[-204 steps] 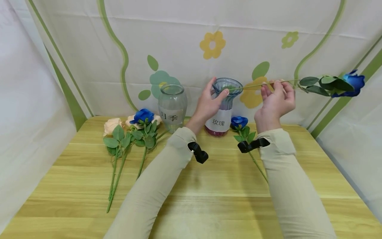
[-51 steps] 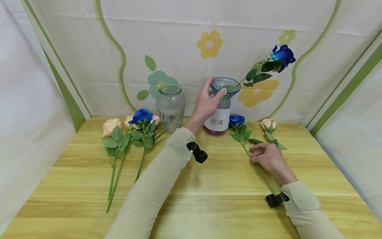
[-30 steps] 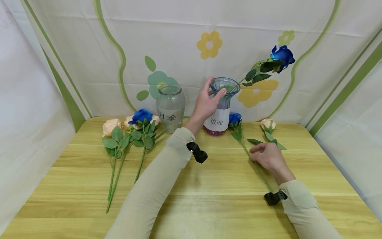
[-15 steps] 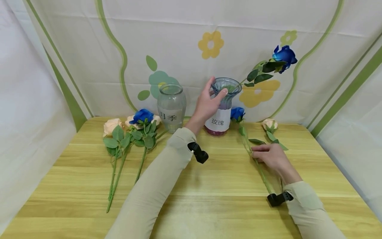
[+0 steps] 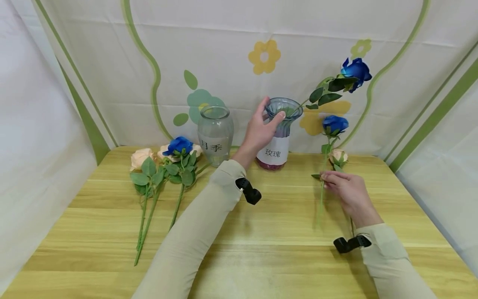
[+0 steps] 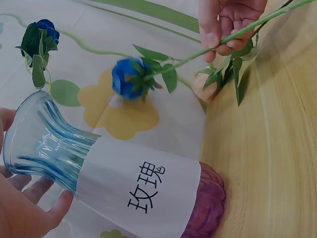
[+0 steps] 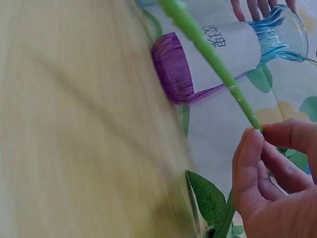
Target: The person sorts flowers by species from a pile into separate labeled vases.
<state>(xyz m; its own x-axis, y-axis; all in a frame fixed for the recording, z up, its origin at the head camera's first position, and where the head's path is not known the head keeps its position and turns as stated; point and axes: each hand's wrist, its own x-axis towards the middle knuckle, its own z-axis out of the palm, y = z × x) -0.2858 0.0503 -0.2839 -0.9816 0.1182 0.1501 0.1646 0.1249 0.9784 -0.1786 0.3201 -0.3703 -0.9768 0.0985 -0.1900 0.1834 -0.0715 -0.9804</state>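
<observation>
My left hand holds the flared neck of a blue-and-purple glass vase, thumb on the rim. The vase stands upright with a white paper label round its body. One blue rose leans out of it to the right. Thumb and fingertips of my right hand pinch the green stem of a second blue rose. That rose is raised off the table, bloom up, to the right of the vase. A peach rose lies behind my right hand, which partly hides it.
A clear glass vase, also labelled, stands left of the held one. At the left of the wooden table lie peach roses and a blue rose, stems toward me. A printed cloth hangs behind.
A blue rose has gone into the vase from my right hand. That hand then took the stem of the blue rose on the table and lifted it. The left hand stays at the vase.
</observation>
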